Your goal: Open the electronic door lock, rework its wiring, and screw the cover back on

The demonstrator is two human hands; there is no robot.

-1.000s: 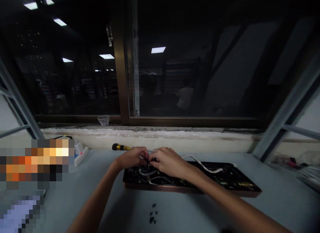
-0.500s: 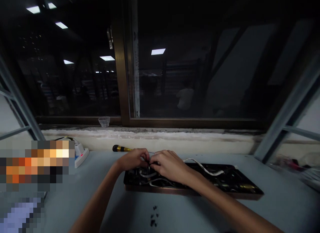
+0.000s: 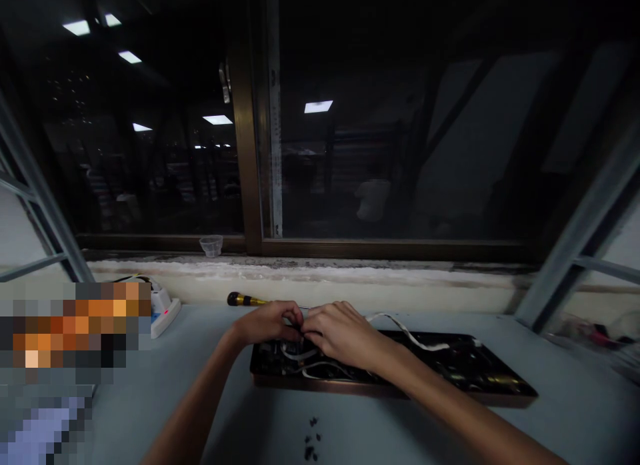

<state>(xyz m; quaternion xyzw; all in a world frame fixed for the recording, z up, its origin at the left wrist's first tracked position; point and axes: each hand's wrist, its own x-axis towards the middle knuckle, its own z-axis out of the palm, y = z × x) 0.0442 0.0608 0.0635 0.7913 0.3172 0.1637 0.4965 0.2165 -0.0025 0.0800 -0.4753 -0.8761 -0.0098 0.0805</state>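
A long, shallow black casing (image 3: 500,384) with copper-coloured sides lies open on the table, with wiring and parts inside. Over its left end, my left hand (image 3: 267,322) and my right hand (image 3: 340,335) meet with fingertips nearly touching. Both hands are closed in a pinch; whatever is between the fingers is too small or hidden to make out. White wires (image 3: 323,364) loop inside the casing below my fingers. A flat white cable (image 3: 413,340) runs from behind my right hand towards the casing's right part. Under the right wrist, part of the interior is hidden.
A screwdriver (image 3: 247,299) with a yellow and black handle lies behind the casing. Several small dark screw-like pieces (image 3: 311,445) sit in front. A white power strip (image 3: 167,318) stands at left. The windowsill bears a clear plastic cup (image 3: 211,246). Metal frames rise at both sides.
The whole view has shifted slightly, so things appear a little lower and further right. Both hands stay at the casing's left end, with only slight finger movement.
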